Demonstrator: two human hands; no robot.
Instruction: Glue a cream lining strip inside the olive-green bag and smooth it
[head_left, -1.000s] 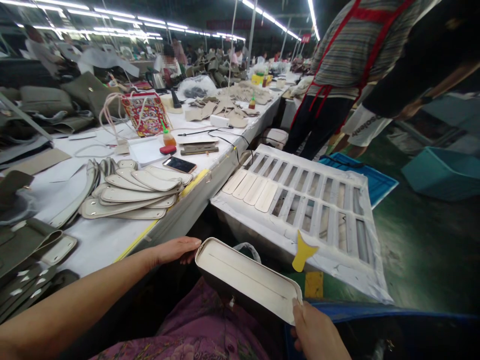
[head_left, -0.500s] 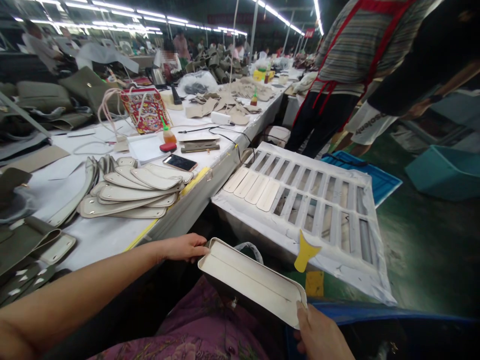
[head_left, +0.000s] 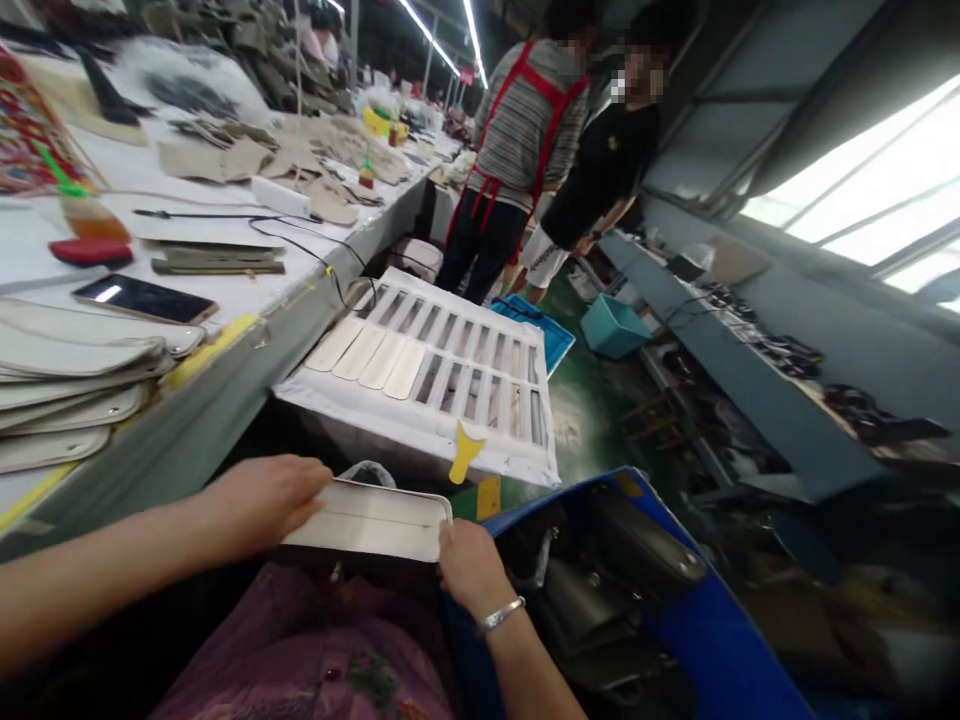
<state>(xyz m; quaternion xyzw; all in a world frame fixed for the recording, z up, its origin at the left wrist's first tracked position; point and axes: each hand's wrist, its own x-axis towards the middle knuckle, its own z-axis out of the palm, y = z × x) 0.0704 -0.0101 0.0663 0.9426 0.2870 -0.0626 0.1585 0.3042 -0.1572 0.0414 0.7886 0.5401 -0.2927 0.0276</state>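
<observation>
Though near the desk edge [head_left: 300, 300], gripping one pale-faced case [head_left: 375, 522] by both ends above the lap [head_left: 330, 660] with left fingers [head_left: 311, 488] and right fingers [head_left: 452, 555], beside one blue bin [head_left: 697, 640]. Beyond, facing four white strips [head_left: 367, 358] on one slatted rack [head_left: 420, 425] — then a gap of green floor [head_left: 574, 420], then shorts [head_left: 545, 258] with lettering too small to read.

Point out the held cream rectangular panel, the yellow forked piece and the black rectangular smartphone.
Held cream rectangular panel [head_left: 379, 522], head view: its face.
Yellow forked piece [head_left: 465, 453], head view: its body.
Black rectangular smartphone [head_left: 146, 298], head view: its screen.
</observation>
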